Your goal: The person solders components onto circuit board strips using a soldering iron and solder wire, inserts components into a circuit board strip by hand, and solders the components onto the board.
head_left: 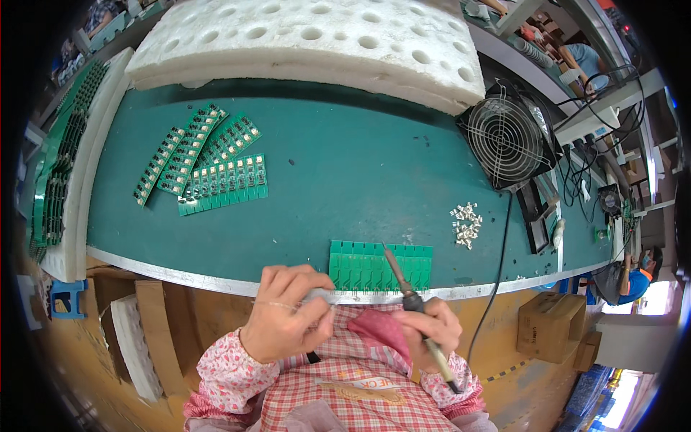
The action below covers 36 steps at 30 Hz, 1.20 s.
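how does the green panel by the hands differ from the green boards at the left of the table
Most of the panel's visible face looks bare, while the boards carry rows of white and dark parts. The panel lies singly at the table's near edge; the boards lie in a partly overlapping group farther back. Both are green and flat on the tabletop.

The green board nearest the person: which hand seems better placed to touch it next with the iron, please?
Probably the right hand: it holds the soldering iron, whose metal shaft slants over the green board.
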Motion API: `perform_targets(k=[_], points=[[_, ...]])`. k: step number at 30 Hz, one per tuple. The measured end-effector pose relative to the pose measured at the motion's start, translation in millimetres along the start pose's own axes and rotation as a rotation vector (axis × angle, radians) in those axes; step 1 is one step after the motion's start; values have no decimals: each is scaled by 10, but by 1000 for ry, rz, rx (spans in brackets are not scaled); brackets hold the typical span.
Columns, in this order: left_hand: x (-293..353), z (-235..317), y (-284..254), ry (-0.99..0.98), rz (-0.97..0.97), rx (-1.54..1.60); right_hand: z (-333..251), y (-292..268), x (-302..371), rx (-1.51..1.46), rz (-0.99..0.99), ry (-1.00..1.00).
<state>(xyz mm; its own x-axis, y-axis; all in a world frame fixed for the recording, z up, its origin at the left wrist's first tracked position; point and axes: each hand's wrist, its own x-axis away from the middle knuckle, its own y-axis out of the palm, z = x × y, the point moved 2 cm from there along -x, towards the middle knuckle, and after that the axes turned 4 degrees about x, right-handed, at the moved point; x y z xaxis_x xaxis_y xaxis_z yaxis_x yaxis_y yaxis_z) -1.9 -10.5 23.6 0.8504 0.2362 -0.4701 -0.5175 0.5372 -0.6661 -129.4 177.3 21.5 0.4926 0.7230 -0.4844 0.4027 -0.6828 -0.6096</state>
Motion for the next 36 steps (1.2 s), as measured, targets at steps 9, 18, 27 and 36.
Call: perform_targets(k=[9,18,27,36], points=[[84,263,-54,135,-199,-101,-38,121,-36,44,-164,-232],[-267,-146,-181,-41,-148,-91,540,-335,-240,112,-36,90],[-558,-371,-142,-63,-315,160,592,-297,-388,-43,-48,137],[-882,-722,-114,-266,-151,560,498,-53,-454,-319,342,396]])
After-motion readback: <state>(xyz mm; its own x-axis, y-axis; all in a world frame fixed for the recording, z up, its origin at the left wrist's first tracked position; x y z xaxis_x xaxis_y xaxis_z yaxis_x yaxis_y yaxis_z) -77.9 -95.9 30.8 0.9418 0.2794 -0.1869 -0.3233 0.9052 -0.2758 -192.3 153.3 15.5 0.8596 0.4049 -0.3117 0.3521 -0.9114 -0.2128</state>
